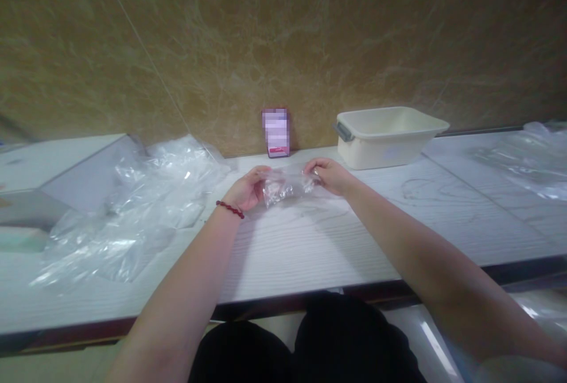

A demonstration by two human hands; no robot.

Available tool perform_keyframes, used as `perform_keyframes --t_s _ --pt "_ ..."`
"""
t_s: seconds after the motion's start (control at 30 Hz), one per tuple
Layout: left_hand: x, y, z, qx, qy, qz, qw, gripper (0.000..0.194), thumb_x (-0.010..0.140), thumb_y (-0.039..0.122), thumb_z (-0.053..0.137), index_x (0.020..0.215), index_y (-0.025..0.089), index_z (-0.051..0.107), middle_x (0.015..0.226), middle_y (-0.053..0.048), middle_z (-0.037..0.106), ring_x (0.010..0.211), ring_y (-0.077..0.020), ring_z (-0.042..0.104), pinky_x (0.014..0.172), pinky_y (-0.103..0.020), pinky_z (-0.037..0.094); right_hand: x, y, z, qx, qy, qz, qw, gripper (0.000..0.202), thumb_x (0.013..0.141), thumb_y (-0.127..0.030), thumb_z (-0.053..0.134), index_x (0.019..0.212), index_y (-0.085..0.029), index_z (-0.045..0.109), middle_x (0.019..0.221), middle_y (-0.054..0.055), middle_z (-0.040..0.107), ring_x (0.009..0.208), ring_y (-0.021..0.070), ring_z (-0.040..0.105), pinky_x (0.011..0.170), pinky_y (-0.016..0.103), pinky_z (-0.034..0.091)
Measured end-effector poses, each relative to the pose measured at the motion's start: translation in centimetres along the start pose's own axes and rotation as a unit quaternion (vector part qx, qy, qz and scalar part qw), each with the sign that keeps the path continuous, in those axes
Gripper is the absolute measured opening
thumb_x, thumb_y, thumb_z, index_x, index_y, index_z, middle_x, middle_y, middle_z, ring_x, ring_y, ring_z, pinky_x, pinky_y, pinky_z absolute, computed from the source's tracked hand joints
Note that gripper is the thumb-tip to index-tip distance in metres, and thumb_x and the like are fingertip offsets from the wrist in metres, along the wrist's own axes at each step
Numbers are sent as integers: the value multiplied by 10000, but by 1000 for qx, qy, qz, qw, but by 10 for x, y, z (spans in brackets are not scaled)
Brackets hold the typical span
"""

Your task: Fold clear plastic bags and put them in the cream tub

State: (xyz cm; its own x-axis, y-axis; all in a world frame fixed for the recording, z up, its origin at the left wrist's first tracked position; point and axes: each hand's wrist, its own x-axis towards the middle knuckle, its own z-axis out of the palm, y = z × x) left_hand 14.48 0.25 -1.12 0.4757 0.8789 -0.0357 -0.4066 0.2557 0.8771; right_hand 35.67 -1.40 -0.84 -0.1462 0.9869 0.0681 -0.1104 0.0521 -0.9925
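Note:
Between my two hands a clear plastic bag (287,185) is stretched sideways, just above the wood-grain table (292,247). My left hand (248,189), with a dark red bead bracelet (230,209) at its wrist, has its fingers closed on the bag's left end. The right end is pinched in the fingers of my right hand (328,175). Light glints off the creased plastic, and I cannot make out whether anything lies inside. Behind the bag a phone (276,133) leans upright against the tiled wall.
A cream plastic bin (390,138) with a grey handle stands at the back right. Clear plastic bags (133,217) lie in a heap on the left, beside a white box (66,170). More clear plastic (531,161) is at the far right. The table's front edge runs before my knees.

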Motion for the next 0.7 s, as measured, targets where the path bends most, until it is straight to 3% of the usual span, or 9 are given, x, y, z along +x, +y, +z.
perform_keyframes --t_s 0.2,0.3,0.43,0.7 --pt "-7 7 11 -49 -25 -17 998 326 762 273 375 1071 202 452 846 -56 601 767 -188 589 667 -380 480 1 1 0 -5 27 -25 999 163 545 -69 377 534 -158 512 613 -9 529 576 78 458 496 191 335" --pt "-8 4 15 -29 -32 -18 999 395 750 258 436 1142 264 388 900 -36 587 771 -172 585 650 -348 488 2 1 -1 -10 34 -39 999 163 525 -60 361 517 -155 493 626 -5 537 603 83 462 509 190 325" --pt "-6 -1 14 8 -30 -21 999 391 730 149 472 1092 288 424 886 -4 571 731 -138 579 612 -307 501 4 2 -1 -18 40 -48 998 123 533 -69 377 515 -157 460 629 -5 541 615 89 467 522 195 320" --pt "-2 -5 8 32 -11 -35 999 268 706 107 526 946 224 541 845 -18 582 676 -110 570 545 -219 482 2 2 -1 -3 8 -63 998 157 570 -126 475 489 -154 343 611 -17 514 528 66 432 488 193 307"
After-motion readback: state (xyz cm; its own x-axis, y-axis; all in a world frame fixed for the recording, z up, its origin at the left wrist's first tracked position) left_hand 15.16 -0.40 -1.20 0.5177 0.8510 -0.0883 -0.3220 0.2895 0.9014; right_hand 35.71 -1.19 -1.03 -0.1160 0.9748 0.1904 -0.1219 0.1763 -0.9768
